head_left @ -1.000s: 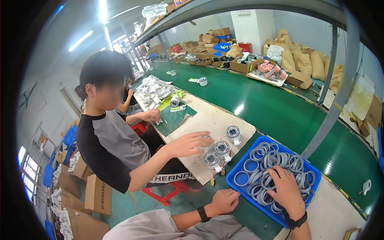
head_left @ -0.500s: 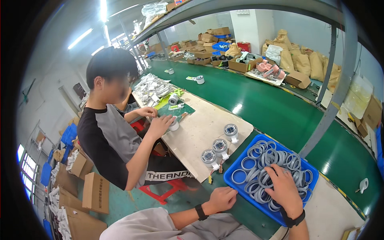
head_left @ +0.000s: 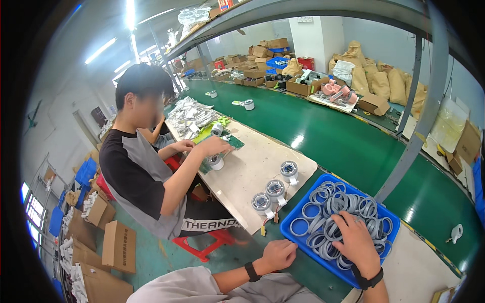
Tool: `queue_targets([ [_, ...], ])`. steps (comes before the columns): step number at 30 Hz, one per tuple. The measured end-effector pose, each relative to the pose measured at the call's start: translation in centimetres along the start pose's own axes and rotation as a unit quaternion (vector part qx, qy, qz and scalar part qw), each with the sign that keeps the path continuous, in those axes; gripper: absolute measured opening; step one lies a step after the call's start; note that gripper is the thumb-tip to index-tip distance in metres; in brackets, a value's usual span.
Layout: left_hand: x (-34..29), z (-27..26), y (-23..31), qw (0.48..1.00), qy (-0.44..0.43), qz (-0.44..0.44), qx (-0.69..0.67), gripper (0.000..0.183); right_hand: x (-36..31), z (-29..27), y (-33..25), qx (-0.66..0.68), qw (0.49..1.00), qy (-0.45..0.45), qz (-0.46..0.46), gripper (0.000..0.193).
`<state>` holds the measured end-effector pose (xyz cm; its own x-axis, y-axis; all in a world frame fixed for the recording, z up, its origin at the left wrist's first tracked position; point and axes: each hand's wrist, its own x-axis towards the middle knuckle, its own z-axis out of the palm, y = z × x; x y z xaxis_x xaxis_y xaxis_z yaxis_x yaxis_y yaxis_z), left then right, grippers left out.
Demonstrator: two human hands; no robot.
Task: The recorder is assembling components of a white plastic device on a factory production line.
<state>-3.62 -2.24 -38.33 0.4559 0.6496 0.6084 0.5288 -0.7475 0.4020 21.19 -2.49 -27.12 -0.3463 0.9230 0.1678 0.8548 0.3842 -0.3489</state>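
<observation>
A blue tray [head_left: 289, 228] heaped with grey rings [head_left: 319, 196] stands in front of me on the right. Over the heap is my right hand [head_left: 357, 241], its thumb and fingers apart and touching the rings. No ring is plainly gripped in it. My left hand [head_left: 279, 254] is closed beside the tray's near left corner; whatever its curled fingers might hold is hidden. Just left of the tray, a round white-and-grey device [head_left: 289, 169] and two more like it stand on a pale board [head_left: 247, 177], with short wires at the nearer ones.
A co-worker [head_left: 141, 146] sits at the left, hands by another round device [head_left: 215, 161]. White parts [head_left: 189, 117] lie piled farther along the board. Beyond runs a green conveyor belt [head_left: 313, 136]. A metal post [head_left: 411, 146] rises behind the tray.
The co-worker's right hand has shifted up and to the right, away from the device by it. My own hands have hardly moved; the whole view has shifted slightly.
</observation>
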Motion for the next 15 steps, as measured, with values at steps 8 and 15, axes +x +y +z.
queue_targets([
  [8, -0.11, -0.13, -0.13, 1.000, 0.000, 0.002, 0.004, 0.014, 0.14, 0.07, -0.07, 0.004, 1.000, 0.002, -0.004, 0.068],
  [15, -0.21, 0.05, -0.27, 1.000, -0.007, 0.003, 0.005, 0.014, 0.10, 0.01, 0.01, 0.009, 1.000, 0.009, -0.009, 0.068],
])
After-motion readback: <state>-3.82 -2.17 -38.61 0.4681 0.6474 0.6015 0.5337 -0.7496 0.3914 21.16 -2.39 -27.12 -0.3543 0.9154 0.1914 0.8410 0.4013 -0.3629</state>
